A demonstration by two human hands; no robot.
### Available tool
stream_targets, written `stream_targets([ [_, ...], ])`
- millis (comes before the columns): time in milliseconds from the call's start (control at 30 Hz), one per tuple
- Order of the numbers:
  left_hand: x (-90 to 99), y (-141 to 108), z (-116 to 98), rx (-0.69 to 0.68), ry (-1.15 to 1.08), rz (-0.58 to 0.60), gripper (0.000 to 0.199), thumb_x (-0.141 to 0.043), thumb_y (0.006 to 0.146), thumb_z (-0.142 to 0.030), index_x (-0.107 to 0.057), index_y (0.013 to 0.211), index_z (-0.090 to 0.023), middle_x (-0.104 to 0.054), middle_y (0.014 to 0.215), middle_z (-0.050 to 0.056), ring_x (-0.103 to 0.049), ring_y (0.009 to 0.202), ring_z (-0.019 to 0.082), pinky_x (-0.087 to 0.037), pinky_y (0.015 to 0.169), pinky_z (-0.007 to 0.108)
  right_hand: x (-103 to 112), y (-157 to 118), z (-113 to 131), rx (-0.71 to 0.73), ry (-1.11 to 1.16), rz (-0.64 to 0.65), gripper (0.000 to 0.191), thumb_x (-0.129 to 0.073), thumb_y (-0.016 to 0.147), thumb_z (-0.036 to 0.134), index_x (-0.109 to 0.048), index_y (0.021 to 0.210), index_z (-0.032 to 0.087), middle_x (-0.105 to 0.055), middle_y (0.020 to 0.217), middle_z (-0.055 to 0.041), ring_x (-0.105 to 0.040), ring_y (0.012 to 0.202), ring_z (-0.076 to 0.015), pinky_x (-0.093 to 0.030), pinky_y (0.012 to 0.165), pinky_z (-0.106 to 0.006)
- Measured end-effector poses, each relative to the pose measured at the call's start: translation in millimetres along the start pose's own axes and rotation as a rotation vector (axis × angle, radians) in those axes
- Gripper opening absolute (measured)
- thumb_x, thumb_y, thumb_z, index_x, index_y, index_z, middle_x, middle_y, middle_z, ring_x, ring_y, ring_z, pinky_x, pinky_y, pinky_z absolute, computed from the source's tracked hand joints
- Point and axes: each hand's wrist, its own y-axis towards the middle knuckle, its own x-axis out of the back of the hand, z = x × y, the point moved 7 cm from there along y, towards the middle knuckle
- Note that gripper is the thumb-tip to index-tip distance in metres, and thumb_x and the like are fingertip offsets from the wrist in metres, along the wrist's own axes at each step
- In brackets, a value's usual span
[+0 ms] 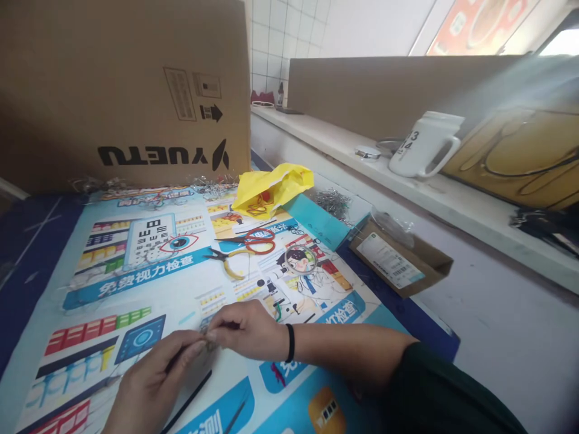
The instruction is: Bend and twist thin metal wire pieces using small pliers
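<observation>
My left hand (156,377) and my right hand (251,330) meet over the printed poster sheet (244,364), fingertips almost touching. Each has thumb and forefinger pinched together around something small and brownish (209,345); the fingers mostly cover it and I cannot make out its kind. A black band circles my right wrist. Beyond the hands lie pliers (234,268) with yellow handles, their jaws apart. Scissors (260,240) with orange-red handles rest just behind them. A thin dark stick (189,399) lies beside my left hand, and a small dark red piece (278,374) is below my right forearm.
A yellow bag (289,178) lies open at the back, near a teal box flap (316,220) and a heap of thin metal pieces (333,204). An open cardboard box (398,253) stands right. A large carton (136,90) blocks the back left. A white mug (423,144) stands on the ledge.
</observation>
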Motion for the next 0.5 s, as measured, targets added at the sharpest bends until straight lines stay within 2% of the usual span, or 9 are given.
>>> stream_targets([
  [133,-1.4,-3,-4,-0.008,0.049,-0.021,0.026,-0.052,0.077,-0.049,-0.062,0.083,-0.026,-0.069,0.084,-0.004,-0.066,0.075,0.013,-0.05,0.066,0.015,-3,0,-3,-0.042,0.032,0.0,0.01,-0.057,0.079,0.023,-0.064,0.076,0.015,-0.061,0.066,0.0025,-0.055,0.063,-0.0074,-0.042,0.059,-0.016],
  [233,-0.9,-6,-7,0.003,0.087,-0.04,0.028,-0.047,0.08,-0.049,-0.061,0.082,-0.026,-0.068,0.08,-0.004,-0.065,0.072,0.012,-0.049,0.063,0.015,-6,0,-3,-0.025,-0.029,0.02,0.008,-0.058,0.078,0.02,-0.064,0.077,0.015,-0.062,0.069,0.0025,-0.056,0.065,-0.0074,-0.042,0.061,-0.015],
  [400,-4.1,-3,-5,-0.007,0.162,0.064,0.027,-0.046,0.078,-0.049,-0.061,0.079,-0.027,-0.068,0.077,-0.005,-0.065,0.067,0.012,-0.048,0.058,0.015,-10,3,0,0.048,-0.301,0.122,0.013,-0.053,0.083,0.024,-0.065,0.084,0.017,-0.066,0.079,0.0018,-0.059,0.074,-0.0077,-0.04,0.065,-0.014],
  [500,0.2,0,3,0.056,0.252,0.069,0.026,-0.045,0.079,-0.046,-0.062,0.082,-0.027,-0.07,0.079,-0.004,-0.066,0.067,0.013,-0.047,0.055,0.016,5,11,13,0.111,-0.578,0.144,0.021,-0.047,0.088,0.031,-0.065,0.087,0.02,-0.067,0.088,-0.0005,-0.059,0.085,-0.0111,-0.039,0.068,-0.018],
])
